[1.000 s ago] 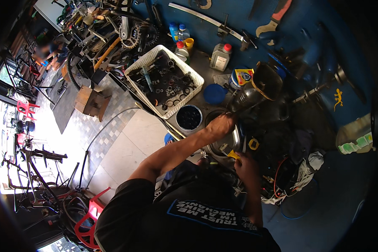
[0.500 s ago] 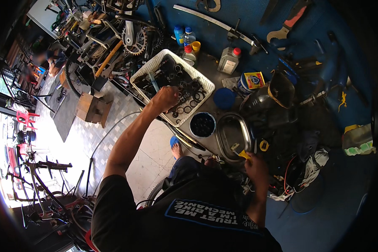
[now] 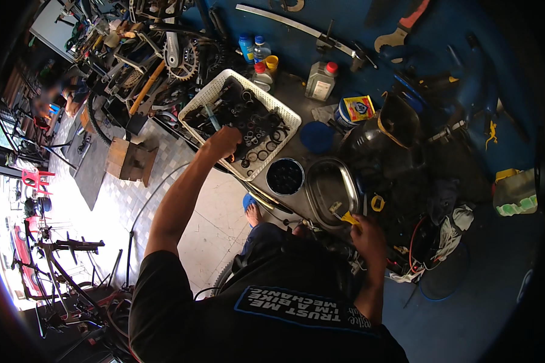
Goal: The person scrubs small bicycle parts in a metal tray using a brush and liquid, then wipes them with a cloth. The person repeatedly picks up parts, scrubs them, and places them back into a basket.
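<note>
My left hand (image 3: pixel 224 143) reaches into the near left part of a white plastic basket (image 3: pixel 292 128) of small parts. Its fingers are curled down, and whatever they hold is hidden. Several dark and metal rings (image 3: pixel 263 155) lie beside it, and a blue-and-clear syringe-like tube (image 3: pixel 212 117) slants just beyond the knuckles. My right hand (image 3: pixel 367 237) grips the yellow handle of a paintbrush (image 3: pixel 347 216). The brush head hangs over the near end of an oval metal tray (image 3: pixel 312 187). Between basket and tray stands a round tub (image 3: pixel 284 177) with dark contents.
Behind the tub lies a blue lid (image 3: pixel 317 137). A grey bottle with a red cap (image 3: pixel 321 81) and a cut-open dark container (image 3: pixel 398 123) stand farther back. A roll of yellow tape (image 3: pixel 377 202) lies right of the tray. Bike parts (image 3: pixel 174 51) crowd the far left.
The whole view has shifted slightly, carrying the bench things left. My left hand stays in the basket with fingers curled. The brush is still in my right hand, over the tray's near end.
</note>
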Available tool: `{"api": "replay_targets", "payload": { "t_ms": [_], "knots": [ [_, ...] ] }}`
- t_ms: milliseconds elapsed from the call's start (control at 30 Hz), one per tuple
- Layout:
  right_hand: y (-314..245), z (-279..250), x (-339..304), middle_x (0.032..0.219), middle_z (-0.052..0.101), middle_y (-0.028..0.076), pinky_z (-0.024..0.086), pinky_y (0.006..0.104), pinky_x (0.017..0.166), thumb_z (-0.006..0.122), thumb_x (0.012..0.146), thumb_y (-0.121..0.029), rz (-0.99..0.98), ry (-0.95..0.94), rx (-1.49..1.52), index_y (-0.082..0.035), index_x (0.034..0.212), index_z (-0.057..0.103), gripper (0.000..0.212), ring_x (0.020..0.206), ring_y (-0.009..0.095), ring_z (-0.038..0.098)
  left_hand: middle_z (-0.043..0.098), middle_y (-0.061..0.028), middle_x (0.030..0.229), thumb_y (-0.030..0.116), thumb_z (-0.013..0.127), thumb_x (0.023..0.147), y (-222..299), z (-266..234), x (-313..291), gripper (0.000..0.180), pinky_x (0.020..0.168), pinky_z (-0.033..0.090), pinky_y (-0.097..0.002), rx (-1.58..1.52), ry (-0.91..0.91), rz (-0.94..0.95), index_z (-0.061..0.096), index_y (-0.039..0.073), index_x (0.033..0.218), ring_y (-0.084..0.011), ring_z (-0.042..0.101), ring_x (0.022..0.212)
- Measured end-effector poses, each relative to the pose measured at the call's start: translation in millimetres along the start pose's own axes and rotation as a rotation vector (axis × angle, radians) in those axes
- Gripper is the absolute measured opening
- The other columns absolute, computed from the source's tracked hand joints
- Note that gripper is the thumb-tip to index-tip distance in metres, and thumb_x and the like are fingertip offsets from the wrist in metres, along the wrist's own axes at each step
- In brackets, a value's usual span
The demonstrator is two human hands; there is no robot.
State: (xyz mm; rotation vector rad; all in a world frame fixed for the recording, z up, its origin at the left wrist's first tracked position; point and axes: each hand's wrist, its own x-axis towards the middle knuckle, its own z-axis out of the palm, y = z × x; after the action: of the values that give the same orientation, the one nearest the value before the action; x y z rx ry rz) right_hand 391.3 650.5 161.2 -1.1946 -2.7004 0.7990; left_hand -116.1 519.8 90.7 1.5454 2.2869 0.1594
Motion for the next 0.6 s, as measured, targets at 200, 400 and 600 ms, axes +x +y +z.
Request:
{"api": "replay_targets", "payload": {
  "t_ms": [200, 400, 600],
  "knots": [
    [14.6, -6.6, -9.2, 0.109, 0.069, 0.017, 0.055, 0.0451, 0.088, 0.066, 0.091, -0.016, 0.003, 0.013, 0.029, -0.009, 0.122, 0.069, 0.033, 0.101, 0.037, 0.068, 0.075, -0.0162, 0.093, 0.005, 0.061, 0.087, 63.7, -79.1, -15.9, 0.019, 0.087, 0.057, -0.0472, -0.030, 0.069, -0.116, 0.076, 0.006, 0.100, -0.0366, 0.073, 0.095],
    [26.7, -16.1, -6.9, 0.113, 0.071, 0.014, 0.057, 0.0430, 0.086, 0.069, 0.089, -0.018, 0.046, -0.037, -0.001, -0.013, 0.123, 0.071, 0.034, 0.098, 0.035, 0.071, 0.073, -0.0194, 0.082, 0.029, 0.068, 0.095, 206.4, -70.3, -54.4, 0.024, 0.067, 0.060, -0.0458, -0.051, 0.347, 0.051, 0.076, 0.007, 0.091, -0.0349, 0.074, 0.078],
    [40.1, -14.5, -5.8, 0.110, 0.069, 0.014, 0.057, 0.0443, 0.081, 0.069, 0.090, -0.022, -0.053, -0.067, -0.027, -0.014, 0.125, 0.070, 0.037, 0.092, 0.034, 0.071, 0.074, -0.0178, 0.094, 0.020, 0.064, 0.094, 310.8, 35.3, -16.0, 0.017, 0.076, 0.061, -0.0449, -0.071, 0.053, 0.102, 0.070, 0.006, 0.099, -0.0368, 0.073, 0.089]
  ]
}}
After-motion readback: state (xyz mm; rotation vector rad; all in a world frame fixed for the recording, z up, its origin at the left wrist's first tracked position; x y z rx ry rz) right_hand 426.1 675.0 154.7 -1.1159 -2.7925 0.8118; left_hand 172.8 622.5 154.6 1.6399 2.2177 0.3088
